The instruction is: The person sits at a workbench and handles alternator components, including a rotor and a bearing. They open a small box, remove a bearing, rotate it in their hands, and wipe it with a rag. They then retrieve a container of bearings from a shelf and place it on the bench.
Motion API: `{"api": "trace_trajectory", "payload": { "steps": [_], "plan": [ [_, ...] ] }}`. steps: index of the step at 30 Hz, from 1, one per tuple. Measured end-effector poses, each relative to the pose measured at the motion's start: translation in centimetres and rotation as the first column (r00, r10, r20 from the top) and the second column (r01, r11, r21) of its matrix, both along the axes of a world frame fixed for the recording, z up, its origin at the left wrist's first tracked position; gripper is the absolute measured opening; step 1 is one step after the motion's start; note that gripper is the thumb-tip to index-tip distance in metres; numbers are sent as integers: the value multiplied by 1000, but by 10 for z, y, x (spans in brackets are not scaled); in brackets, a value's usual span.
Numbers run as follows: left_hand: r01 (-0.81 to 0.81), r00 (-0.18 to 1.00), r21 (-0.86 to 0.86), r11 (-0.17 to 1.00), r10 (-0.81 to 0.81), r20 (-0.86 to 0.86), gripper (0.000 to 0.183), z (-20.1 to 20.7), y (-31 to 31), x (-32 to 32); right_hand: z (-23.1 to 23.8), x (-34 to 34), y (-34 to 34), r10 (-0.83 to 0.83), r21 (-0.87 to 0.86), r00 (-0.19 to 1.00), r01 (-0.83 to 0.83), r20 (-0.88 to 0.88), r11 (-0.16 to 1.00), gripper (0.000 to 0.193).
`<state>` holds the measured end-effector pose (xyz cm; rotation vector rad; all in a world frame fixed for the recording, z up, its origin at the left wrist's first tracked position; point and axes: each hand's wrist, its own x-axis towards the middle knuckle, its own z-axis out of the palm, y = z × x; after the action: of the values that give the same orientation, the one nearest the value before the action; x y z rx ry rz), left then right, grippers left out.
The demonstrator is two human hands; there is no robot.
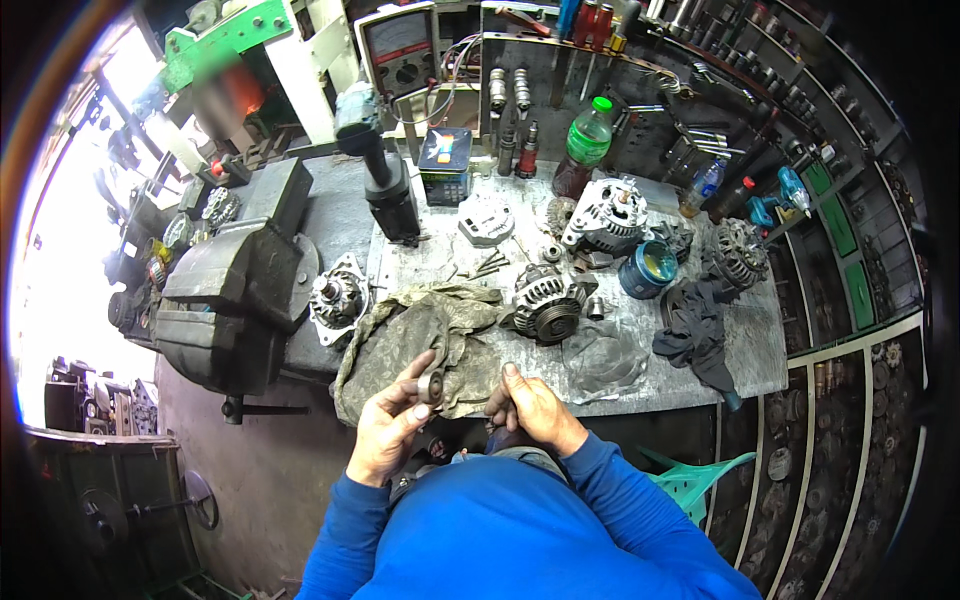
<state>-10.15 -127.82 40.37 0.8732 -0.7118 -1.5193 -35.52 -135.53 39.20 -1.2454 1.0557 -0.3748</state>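
Observation:
Between the thumb and fingers of my left hand (390,420) is a small metal ring-shaped bearing (431,387), its round opening showing. My right hand (532,408) is closed just to the right, thumb uppermost and fingers curled; whatever they hold, if anything, is hidden. Both hands hover at the bench's front edge, near a crumpled, dirty olive cloth (405,335). Beyond the cloth lies an alternator (548,303) with its grooved pulley toward me. An alternator end housing with a rotor shaft (338,298) rests left of the cloth.
A big bench vise (225,300) fills the left side. On the metal bench (630,393) stand a blue tub (648,268), a green-capped bottle (588,145), another alternator (608,215) and a dark rag (695,330). A green plastic stool (690,487) is at my right; shelves hold sockets and parts.

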Motion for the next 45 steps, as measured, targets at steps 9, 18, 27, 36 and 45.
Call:
{"api": "trace_trajectory", "payload": {
  "steps": [9,18,27,36,45],
  "plan": [
    [-94,993,151,984,104,-62,43,-2,-10,-4,-21,-6,9,102,-372,947,-217,-306,903,50],
    [0,951,164,986,51,-306,49,-7,-14,-6,-30,-12,6,58,-498,953,-207,-298,842,47],
    [57,889,92,994,-8,-458,36,-16,-16,-9,-33,-17,0,85,-501,932,-264,-351,824,49],
    [50,897,102,994,0,-442,43,-13,-13,-7,-34,-13,-2,158,-476,892,-367,-423,799,50],
    [-80,953,154,985,121,-279,41,-15,-11,-8,-38,-6,-3,183,-484,894,-383,-409,787,48]
  ]
}}
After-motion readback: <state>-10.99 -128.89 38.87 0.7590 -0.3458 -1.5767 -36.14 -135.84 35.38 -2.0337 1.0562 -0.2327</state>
